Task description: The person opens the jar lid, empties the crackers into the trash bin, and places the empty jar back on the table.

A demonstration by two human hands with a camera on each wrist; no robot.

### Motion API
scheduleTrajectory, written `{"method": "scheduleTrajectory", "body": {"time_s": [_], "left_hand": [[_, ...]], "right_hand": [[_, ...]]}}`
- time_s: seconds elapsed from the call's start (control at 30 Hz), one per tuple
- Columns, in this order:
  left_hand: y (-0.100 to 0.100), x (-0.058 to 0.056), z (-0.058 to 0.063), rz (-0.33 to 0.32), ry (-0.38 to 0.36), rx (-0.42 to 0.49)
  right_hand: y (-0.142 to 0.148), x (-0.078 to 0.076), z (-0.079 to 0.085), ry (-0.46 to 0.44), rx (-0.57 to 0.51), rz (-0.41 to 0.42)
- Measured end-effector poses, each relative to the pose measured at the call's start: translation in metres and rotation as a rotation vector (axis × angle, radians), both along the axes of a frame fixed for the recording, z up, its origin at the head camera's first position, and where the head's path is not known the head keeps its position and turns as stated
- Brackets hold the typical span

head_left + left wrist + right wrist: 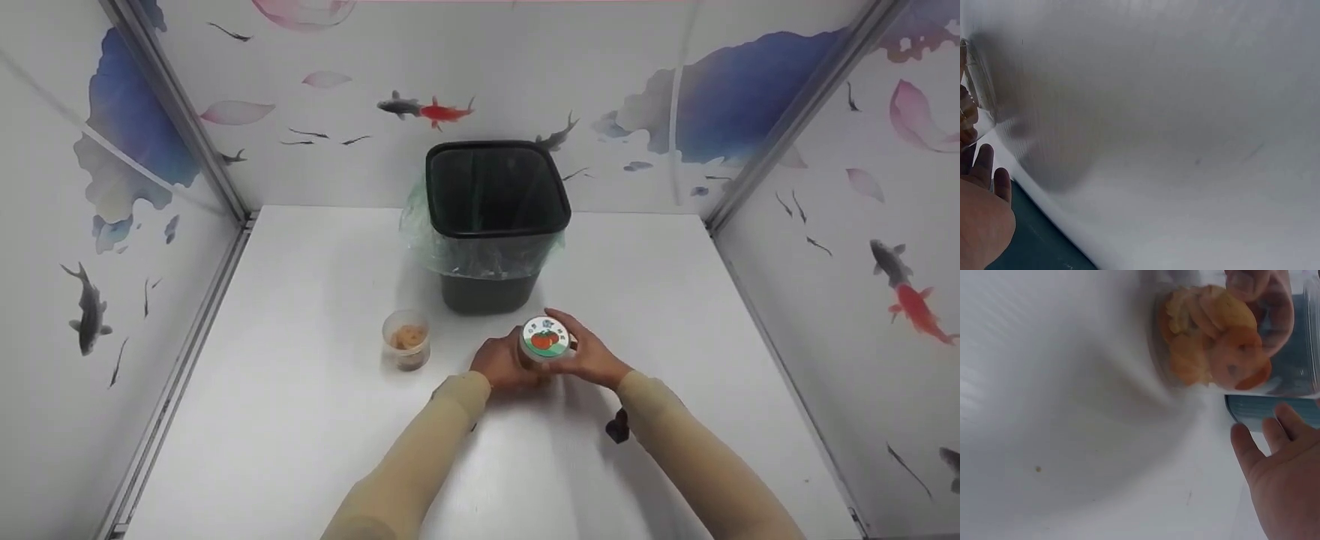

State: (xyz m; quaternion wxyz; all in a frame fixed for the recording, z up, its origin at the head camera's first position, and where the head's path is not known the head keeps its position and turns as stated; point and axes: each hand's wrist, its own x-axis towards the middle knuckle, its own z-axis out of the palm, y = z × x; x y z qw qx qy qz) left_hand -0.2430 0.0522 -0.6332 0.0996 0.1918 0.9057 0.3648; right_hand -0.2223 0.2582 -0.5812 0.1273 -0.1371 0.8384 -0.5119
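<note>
Between my two hands is a clear plastic jar (1207, 388) holding orange-brown, cookie-like pieces (1213, 337). Its round lid (546, 337) carries a picture of red-orange fruit on green and white. My left hand (504, 364) grips the jar's side; its fingers show through the clear wall in the right wrist view. Around the lid's edge curl the thumb and index finger of my right hand (596, 356), its other fingers spread beside the jar. To the left a second clear jar (406, 356) stands upright without a lid, with similar pieces inside.
A black trash bin (487, 296) with a translucent green liner (424, 240) stands just beyond the hands, against the back wall. Patterned walls enclose the white table (315, 300) at the back and both sides. A small crumb (1038, 469) lies on the tabletop.
</note>
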Motion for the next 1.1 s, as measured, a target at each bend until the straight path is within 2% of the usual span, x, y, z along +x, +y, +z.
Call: {"method": "scheduleTrajectory", "body": {"time_s": [0.2,0.3,0.4,0.67,0.8,1.03,1.1], "left_hand": [[0.0,0.001,0.002,-0.012,0.012,-0.003],[0.0,0.001,0.002,-0.016,0.024,-0.029],[-0.001,0.001,0.002,-0.011,0.017,-0.036],[0.0,0.0,0.001,-0.006,0.0,-0.007],[0.0,0.0,0.0,-0.004,0.001,-0.001],[0.0,0.0,0.001,-0.009,0.015,-0.003],[0.0,0.0,0.001,-0.014,0.025,-0.01]], "right_hand": [[-0.013,0.023,0.019,0.037,-0.021,-0.058],[-0.018,0.027,0.02,0.046,-0.025,-0.092],[-0.019,0.025,0.02,0.044,-0.027,-0.097],[-0.008,0.01,0.029,-0.024,-0.034,0.02],[-0.006,0.007,0.031,-0.035,-0.015,0.05],[0.002,0.001,-0.006,0.025,-0.007,-0.007],[0.0,0.005,-0.009,0.05,-0.03,-0.02]]}}
